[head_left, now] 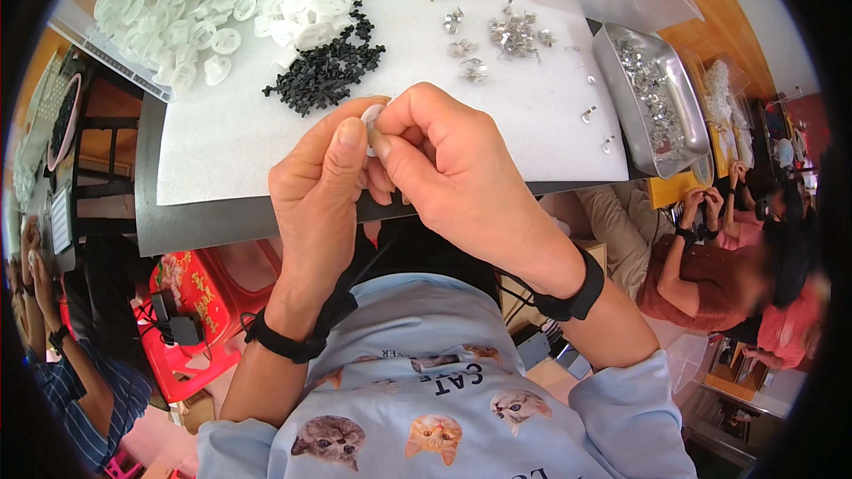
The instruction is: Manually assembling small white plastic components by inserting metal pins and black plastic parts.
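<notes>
Between my two hands, just above the table's near edge, is a small white round plastic part point(372, 129). My left hand point(321, 168) pinches it from the left with thumb and fingers. From the right, my right hand point(444, 151) closes thumb and index finger on the same part; whether a smaller piece sits in that pinch is hidden. Close beyond my left hand lies a heap of small black plastic pieces point(324, 75). Behind it rises a large pile of translucent white round parts point(222, 0). Small shiny metal pieces point(515, 34) lie in clusters farther right.
A white foam sheet point(240, 155) covers the dark table point(191, 226). At its right stands a metal tray point(612, 49) of metal pieces. A red plastic stool point(213, 293) is at my lower left. Other people point(710, 275) work at the right and far left.
</notes>
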The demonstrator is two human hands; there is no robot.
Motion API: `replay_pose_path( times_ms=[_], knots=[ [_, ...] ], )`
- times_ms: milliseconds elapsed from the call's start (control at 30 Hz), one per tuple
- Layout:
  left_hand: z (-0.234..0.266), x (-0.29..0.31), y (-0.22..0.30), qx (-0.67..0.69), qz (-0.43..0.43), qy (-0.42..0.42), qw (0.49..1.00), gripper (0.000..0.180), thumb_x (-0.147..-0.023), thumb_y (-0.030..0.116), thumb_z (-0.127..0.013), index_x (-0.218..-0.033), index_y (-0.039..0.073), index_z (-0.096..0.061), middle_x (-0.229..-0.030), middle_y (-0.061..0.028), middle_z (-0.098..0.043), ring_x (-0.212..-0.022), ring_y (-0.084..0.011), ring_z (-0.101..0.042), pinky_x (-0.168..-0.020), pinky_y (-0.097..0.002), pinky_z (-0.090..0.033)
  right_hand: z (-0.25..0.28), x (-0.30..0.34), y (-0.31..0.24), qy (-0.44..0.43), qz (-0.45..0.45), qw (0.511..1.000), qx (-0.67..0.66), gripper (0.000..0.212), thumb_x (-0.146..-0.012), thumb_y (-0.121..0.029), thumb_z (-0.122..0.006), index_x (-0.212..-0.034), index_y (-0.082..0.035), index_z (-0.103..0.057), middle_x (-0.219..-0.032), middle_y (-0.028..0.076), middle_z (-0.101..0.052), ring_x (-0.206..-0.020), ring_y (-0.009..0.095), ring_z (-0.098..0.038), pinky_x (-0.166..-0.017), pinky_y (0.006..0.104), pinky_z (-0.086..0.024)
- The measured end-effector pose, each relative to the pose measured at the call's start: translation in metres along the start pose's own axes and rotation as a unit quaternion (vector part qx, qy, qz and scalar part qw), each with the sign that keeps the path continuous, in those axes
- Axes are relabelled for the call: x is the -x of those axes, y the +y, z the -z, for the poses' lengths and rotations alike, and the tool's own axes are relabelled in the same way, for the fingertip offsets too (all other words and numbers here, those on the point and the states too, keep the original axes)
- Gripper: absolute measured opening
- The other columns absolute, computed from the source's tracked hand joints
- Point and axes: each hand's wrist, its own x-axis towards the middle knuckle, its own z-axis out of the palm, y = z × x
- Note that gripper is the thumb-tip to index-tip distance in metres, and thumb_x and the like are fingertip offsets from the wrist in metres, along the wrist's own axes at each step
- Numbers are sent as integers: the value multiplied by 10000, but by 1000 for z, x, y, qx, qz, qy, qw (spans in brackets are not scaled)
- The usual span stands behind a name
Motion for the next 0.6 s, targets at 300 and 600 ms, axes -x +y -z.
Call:
replay_pose_path(
  times_ms=[300,600],
  knots=[
    [-2,3,0,-13,-6,-24,1000,291,-988,213,-490,-1108,-24,-610,-747,-7,-575,-609,-53,-510,-555,-197,-433,3,5,-17,-19,-75,997,-20,95,-902,-54,-493,-849,24,-480,-641,88,-585,-490,129,-536,-444,283,-427],
    [6,2,7,-11,27,-66,997,339,-1014,223,-393,-1123,-58,-549,-839,-99,-606,-611,-111,-555,-519,-226,-465,49,-68,-39,-114,81,921,363,127,-815,-21,-504,-896,29,-588,-767,186,-620,-688,314,-608,-599,400,-479]
  ],
)
